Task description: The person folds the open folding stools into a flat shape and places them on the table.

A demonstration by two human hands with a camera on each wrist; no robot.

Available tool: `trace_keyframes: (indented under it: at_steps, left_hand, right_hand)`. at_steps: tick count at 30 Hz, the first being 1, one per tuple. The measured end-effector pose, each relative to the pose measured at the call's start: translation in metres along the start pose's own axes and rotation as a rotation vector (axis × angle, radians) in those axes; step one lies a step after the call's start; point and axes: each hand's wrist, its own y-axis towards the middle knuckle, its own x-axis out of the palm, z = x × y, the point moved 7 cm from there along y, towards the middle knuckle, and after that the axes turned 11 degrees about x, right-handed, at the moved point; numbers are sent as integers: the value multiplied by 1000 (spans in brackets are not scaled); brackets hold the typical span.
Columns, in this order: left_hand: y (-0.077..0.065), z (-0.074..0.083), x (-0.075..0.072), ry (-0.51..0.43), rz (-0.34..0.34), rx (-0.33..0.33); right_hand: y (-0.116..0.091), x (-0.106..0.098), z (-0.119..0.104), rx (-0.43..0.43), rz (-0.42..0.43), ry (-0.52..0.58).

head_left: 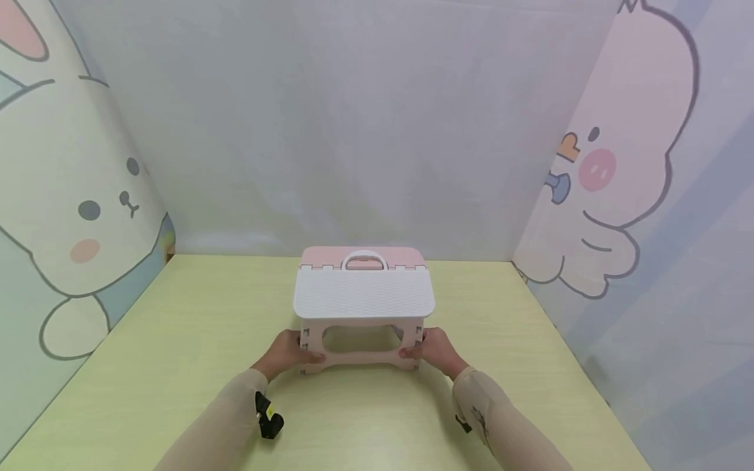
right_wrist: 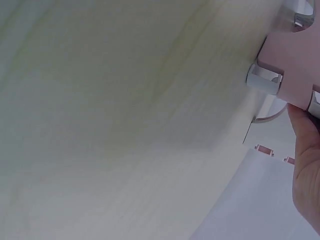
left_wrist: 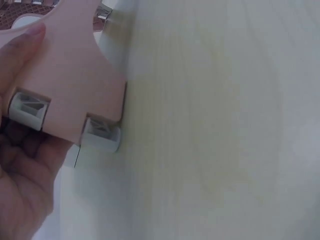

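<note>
A pink and white folding stool (head_left: 364,294) stands unfolded in the middle of the table, its white carrying handle (head_left: 365,254) arched over the top. My left hand (head_left: 285,354) grips the lower left side, the thumb lying across the pink front leg panel (left_wrist: 65,65). On the opposite side my right hand (head_left: 437,351) holds the lower right edge the same way, thumb to the front and the other fingers behind. White hinge pieces (right_wrist: 263,79) show along the leg edge beside the right hand. Most of the right hand's fingers are hidden behind the panel.
The pale wood-grain table (head_left: 206,301) spreads out on all sides of the stool. Behind it rises a plain light curtain (head_left: 353,131); cartoon-printed curtains (head_left: 100,163) flank the left and right. A black strap piece (head_left: 269,418) hangs at the left sleeve.
</note>
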Motion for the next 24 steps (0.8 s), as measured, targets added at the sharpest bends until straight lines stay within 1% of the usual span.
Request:
trace_keyframes:
  at_steps: [4,7,10,15,17,24]
  left_hand:
    - [-1,-7,-1,13,16,-9]
    - [-3,-13,1,-9,-3,-21]
    - [-4,-17,0,-16,1,-35]
    - [-4,-13,-4,63,43,-17]
    - [-4,-14,-5,65,49,-21]
    - [-5,-16,-6,-46,-40,-12]
  right_hand:
    - [2,0,6,35,-9,6]
    - [4,2,12,51,-26,27]
    - [4,2,15,53,-38,44]
    - [4,0,16,46,-14,65]
    - [3,0,16,46,0,75]
    - [3,0,15,48,0,94]
